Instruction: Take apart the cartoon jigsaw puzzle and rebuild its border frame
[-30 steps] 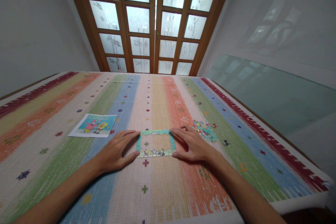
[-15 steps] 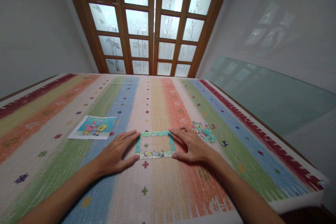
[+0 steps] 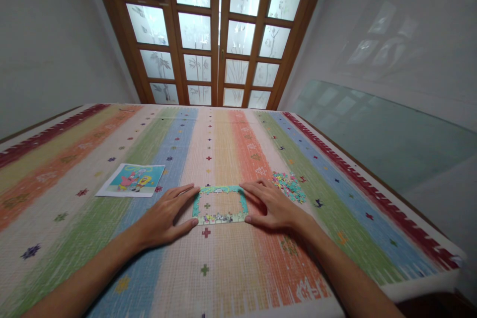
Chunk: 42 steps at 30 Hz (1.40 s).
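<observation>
A rectangular border of joined jigsaw puzzle pieces (image 3: 220, 219) lies flat on the striped cloth, teal along the top and sides and pale with small figures along the bottom. Cloth shows through its middle. My left hand (image 3: 164, 217) rests at its left side, fingertips at the upper left corner and thumb at the lower left one. On the opposite side, my right hand (image 3: 276, 207) touches the upper right corner with its fingers and the lower right with its thumb. Both hands have fingers and thumb spread apart. Loose puzzle pieces (image 3: 292, 189) form a pile just beyond my right hand.
A printed cartoon picture (image 3: 132, 180) lies on the cloth to the left, beyond my left hand. The striped tablecloth (image 3: 231, 268) covers the large table. Behind it stand wooden doors (image 3: 218, 35) with frosted panes, and a greenish glass panel (image 3: 372, 124) is at the right wall.
</observation>
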Tool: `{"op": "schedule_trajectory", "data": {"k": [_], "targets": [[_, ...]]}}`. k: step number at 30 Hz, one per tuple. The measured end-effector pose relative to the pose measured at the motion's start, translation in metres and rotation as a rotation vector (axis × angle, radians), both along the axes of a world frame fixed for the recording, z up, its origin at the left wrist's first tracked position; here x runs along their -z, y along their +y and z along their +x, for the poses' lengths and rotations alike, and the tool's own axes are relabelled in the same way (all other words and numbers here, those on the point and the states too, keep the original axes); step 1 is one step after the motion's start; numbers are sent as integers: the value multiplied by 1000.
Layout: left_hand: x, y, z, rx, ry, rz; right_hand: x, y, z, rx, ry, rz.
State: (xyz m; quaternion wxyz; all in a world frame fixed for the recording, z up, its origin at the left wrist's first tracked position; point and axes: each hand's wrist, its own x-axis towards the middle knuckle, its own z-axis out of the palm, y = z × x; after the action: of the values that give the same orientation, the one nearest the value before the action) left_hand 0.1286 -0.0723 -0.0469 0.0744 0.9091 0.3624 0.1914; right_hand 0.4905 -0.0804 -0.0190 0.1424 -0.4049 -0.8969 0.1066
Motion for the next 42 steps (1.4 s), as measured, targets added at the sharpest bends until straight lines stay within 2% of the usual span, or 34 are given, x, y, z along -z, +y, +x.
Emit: {"op": "schedule_trajectory", "data": {"k": [15,25,29,33,35,38,42], "targets": [[-1,0,-3,-3,17,-79,-1,0,-1,1,19,-14],[2,2,-4,28,-4,-66,1,6,6,30,24,52],[3,3,-4,26,8,-59,4,24,28,230,115,183],[3,3,-3,25,-15,-45,10,39,64,601,99,283],[3,4,-3,23,-23,-40,13,43,81,795,57,262],[3,5,-2,18,-33,-36,18,44,98,901,34,226],[3,6,-1,9,-42,-42,24,46,106,954,45,175]]}}
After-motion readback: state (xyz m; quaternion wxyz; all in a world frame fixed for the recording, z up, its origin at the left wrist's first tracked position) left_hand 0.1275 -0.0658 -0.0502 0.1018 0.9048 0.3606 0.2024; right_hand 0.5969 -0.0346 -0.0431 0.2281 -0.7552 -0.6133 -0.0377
